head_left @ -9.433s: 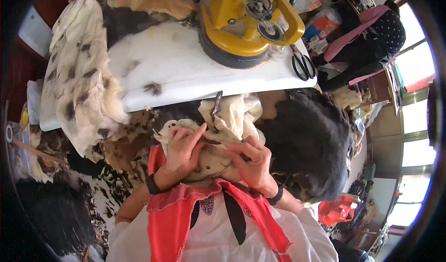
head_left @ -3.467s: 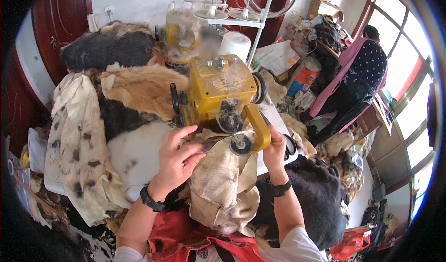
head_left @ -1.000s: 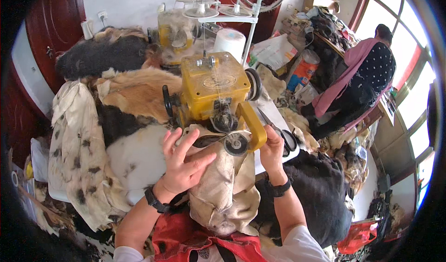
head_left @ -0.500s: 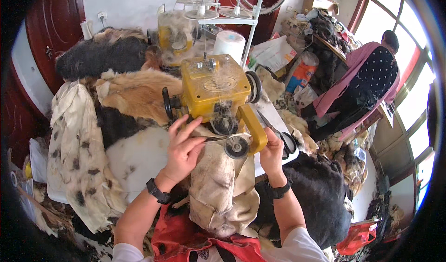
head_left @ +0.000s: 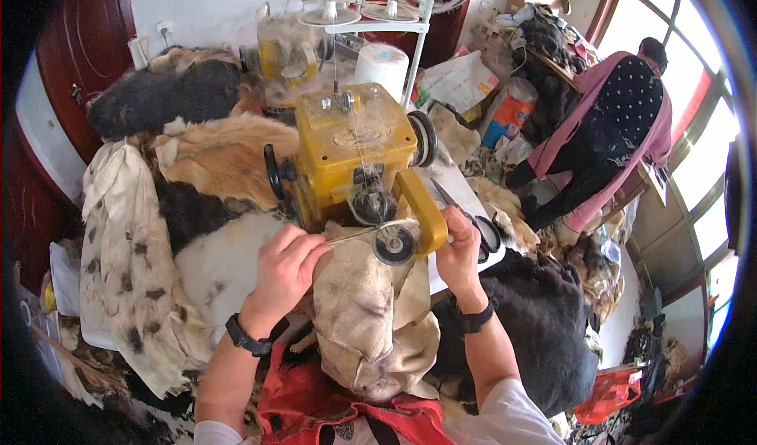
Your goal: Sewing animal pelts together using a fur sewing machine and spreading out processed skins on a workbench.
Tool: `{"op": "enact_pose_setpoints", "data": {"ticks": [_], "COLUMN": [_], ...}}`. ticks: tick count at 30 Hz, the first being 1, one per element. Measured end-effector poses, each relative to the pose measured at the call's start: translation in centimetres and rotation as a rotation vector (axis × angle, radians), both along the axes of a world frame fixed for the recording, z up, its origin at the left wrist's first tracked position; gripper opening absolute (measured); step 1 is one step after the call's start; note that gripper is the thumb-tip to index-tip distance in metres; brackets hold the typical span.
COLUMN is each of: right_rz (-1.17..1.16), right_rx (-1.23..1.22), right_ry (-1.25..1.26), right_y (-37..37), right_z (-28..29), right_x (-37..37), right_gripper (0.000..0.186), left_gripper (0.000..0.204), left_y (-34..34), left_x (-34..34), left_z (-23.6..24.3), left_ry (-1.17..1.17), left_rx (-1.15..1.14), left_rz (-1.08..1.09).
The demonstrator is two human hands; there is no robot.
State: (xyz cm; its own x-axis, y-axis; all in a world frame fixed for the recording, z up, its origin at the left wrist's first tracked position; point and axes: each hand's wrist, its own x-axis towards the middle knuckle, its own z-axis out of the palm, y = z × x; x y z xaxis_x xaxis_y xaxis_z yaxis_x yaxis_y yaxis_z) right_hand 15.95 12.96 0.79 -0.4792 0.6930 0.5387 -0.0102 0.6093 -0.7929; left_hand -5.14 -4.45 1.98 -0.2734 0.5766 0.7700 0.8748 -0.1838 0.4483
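A yellow fur sewing machine (head_left: 359, 133) stands before me, with loose fluff and thread on its top. Its black round disc (head_left: 393, 246) sits at the front, beside a curved yellow arm (head_left: 422, 216). A pale hide (head_left: 355, 311) hangs from the disc toward my lap, its upper edge running through the machine. My left hand (head_left: 288, 267) pinches that edge left of the disc and holds it stretched out. Close against the yellow arm, my right hand (head_left: 460, 256) has its fingers closed; the arm and fingers hide what is in them.
Black-handled scissors (head_left: 485, 232) lie on the white tabletop right of the machine. A spotted pelt (head_left: 130, 263) and a tan pelt (head_left: 236, 157) lie to the left, a black pelt (head_left: 528, 327) at right. A person in a pink garment (head_left: 607, 129) bends near the windows.
My left hand has moved down and left, from fingers spread by the disc to a closed pinch on the hide's edge. The right hand stays beside the yellow arm. The view has shifted slightly.
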Motion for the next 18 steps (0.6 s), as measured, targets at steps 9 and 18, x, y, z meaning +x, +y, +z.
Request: {"op": "enact_pose_setpoints", "data": {"ticks": [9, 18], "right_rz": [0.007, -0.067], "right_rx": [-0.151, -0.18], "right_ry": [0.039, 0.029], "right_y": [0.6, 1.6], "right_z": [-0.5, -0.3], "right_x": [1.0, 2.0], "right_gripper": [0.009, 0.002], "left_gripper": [0.009, 0.008], "left_y": [0.3, 2.3], "left_x": [-0.4, 0.4], "left_z": [1.9, 1.9], "left_ry": [0.012, 0.008], "left_rx": [-0.098, -0.06], "left_rz": [-0.098, -0.146]}}
